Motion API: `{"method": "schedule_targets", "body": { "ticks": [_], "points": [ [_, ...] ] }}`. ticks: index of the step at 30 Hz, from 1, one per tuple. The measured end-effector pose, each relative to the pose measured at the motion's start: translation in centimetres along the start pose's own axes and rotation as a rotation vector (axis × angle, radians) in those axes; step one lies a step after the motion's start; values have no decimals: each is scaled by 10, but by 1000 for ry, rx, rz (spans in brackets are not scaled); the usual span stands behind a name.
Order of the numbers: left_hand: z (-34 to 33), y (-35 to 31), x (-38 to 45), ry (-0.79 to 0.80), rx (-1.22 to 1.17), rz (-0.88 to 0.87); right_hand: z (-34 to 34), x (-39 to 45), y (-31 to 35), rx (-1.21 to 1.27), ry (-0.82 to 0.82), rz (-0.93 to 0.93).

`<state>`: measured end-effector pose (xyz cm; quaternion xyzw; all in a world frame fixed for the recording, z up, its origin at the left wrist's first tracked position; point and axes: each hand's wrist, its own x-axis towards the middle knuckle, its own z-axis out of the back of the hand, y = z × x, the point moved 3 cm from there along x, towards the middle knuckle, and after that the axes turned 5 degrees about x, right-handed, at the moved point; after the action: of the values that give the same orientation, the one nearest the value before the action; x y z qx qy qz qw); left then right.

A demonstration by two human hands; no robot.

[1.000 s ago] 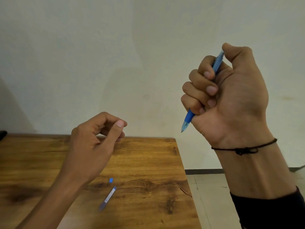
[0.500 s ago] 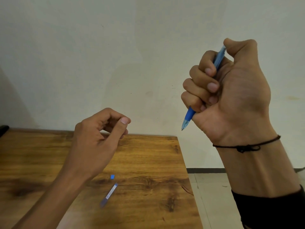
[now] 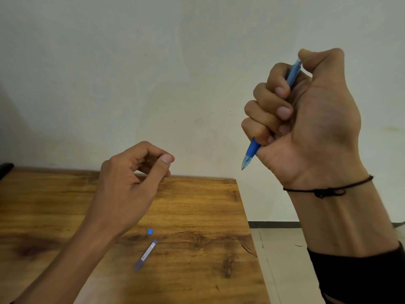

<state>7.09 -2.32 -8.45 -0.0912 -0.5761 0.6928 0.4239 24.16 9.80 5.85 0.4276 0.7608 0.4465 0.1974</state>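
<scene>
Gripping the blue mechanical pencil in a fist, the right hand slants its tip down toward the left hand, well apart from that tip, whose curled fingers may pinch something; I cannot tell.

Soft even light, perhaps from overhead, faint shadows on wall, mild wide-angle bending, blurred lower edges.

I read one wooden table, grain running left to right. A slim clear tube lies tilted near its centre. A small blue cap lies just beyond the tube's far end, not touching. A dark object sits at the far left edge.
</scene>
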Motion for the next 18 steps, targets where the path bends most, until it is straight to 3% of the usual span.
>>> {"method": "schedule_targets", "body": {
  "ticks": [18],
  "points": [
    [0,2,-1,19,25,-28,2,3,-7,7,-28,-21]
  ]
}}
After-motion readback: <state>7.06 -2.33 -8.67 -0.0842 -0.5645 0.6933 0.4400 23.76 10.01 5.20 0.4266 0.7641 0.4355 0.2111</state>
